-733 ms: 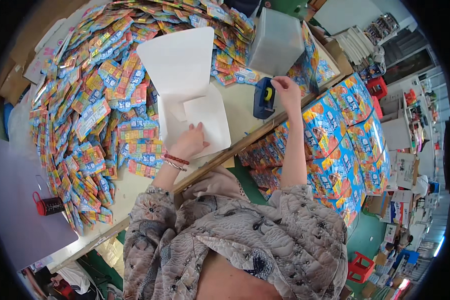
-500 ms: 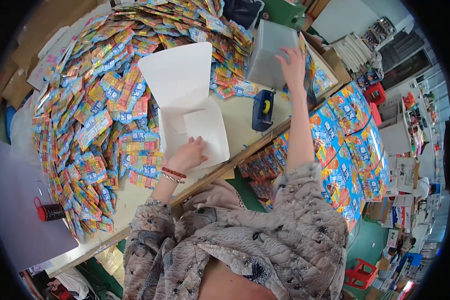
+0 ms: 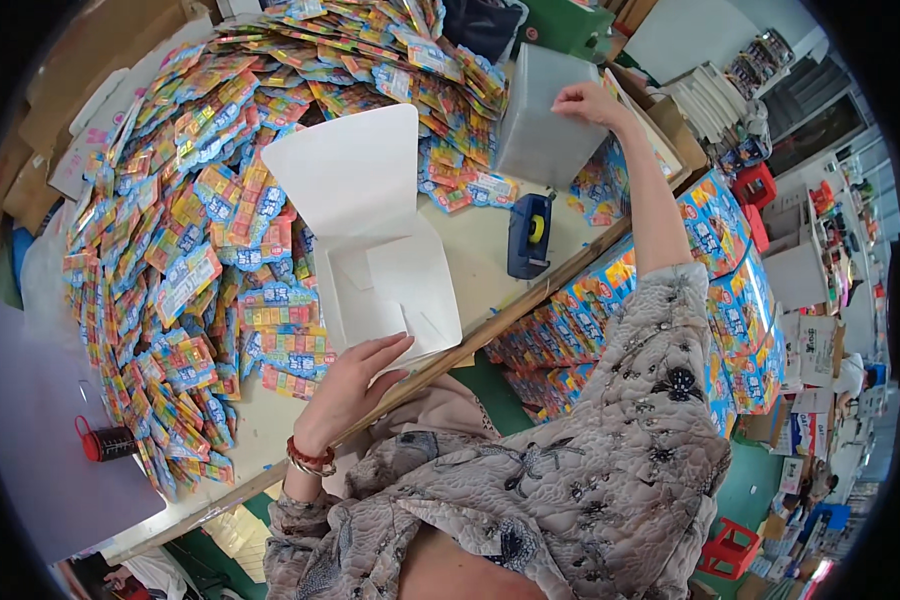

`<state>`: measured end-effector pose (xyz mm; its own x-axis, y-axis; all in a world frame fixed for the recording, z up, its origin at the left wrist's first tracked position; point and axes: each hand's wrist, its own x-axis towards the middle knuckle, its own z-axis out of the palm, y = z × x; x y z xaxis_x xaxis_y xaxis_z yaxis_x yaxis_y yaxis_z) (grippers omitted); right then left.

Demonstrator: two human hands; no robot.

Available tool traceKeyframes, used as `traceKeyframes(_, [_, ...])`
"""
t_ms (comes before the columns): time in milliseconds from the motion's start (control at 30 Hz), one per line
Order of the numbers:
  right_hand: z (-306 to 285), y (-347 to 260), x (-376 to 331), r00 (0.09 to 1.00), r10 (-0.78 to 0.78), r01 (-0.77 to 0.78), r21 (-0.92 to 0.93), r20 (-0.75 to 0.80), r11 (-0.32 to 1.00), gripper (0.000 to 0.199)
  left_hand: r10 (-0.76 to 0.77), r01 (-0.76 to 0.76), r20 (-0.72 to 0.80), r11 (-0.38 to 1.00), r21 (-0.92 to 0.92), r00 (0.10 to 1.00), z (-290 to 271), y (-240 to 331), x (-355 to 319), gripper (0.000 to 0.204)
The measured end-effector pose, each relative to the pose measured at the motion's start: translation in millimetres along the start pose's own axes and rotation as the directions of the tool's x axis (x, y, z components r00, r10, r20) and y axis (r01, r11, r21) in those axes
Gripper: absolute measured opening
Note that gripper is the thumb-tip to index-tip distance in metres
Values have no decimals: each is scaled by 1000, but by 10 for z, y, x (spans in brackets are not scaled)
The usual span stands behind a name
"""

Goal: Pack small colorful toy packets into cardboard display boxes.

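Observation:
A white cardboard box (image 3: 385, 285) stands on the table with its lid raised at the back and facing me on its open side. My left hand (image 3: 352, 385) is at its near edge, fingers stretched out and holding nothing. At the back right is a translucent plastic block (image 3: 542, 130), which may be a stack of clear sheets. My right hand (image 3: 592, 104) is at its upper right side with fingers drawn together in a pinch. Whatever lies between those fingertips, perhaps clear plastic, does not show.
Colourful snack-style packs (image 3: 185, 250) lie heaped on the left and back. A blue tape dispenser (image 3: 529, 235) stands right of the box. Printed blue cartons (image 3: 570, 325) are stacked beyond the table edge. A red-lidded bottle (image 3: 105, 440) lies far left, a red stool (image 3: 728, 550) lower right.
My left hand has drawn back from inside the box to its near edge. The right hand's spread fingers have closed into a pinch beside the translucent block.

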<state>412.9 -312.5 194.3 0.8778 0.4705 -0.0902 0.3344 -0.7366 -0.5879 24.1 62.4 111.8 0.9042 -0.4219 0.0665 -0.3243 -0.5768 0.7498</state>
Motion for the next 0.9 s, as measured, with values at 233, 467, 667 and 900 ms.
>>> traceKeyframes(233, [177,261,31,845,-514,327,-619,-147,714,22,15,-16,-13,999,-50,1000,14,119,129,43])
traceKeyframes(467, [113,27,-183,987,30,-34,-26,-156,999,19,6,-7,-9,996,-84,1000,39,62,47,43])
traceKeyframes(667, [-26,106,-38,997,-75,73,-65,-20,995,15,61,-64,-32,995,-80,998,127,34,56,42])
traceKeyframes(900, [-43,-58,-81,992,128,-128,-23,-1,991,12,66,-70,-41,992,-103,997,136,26,25,42])
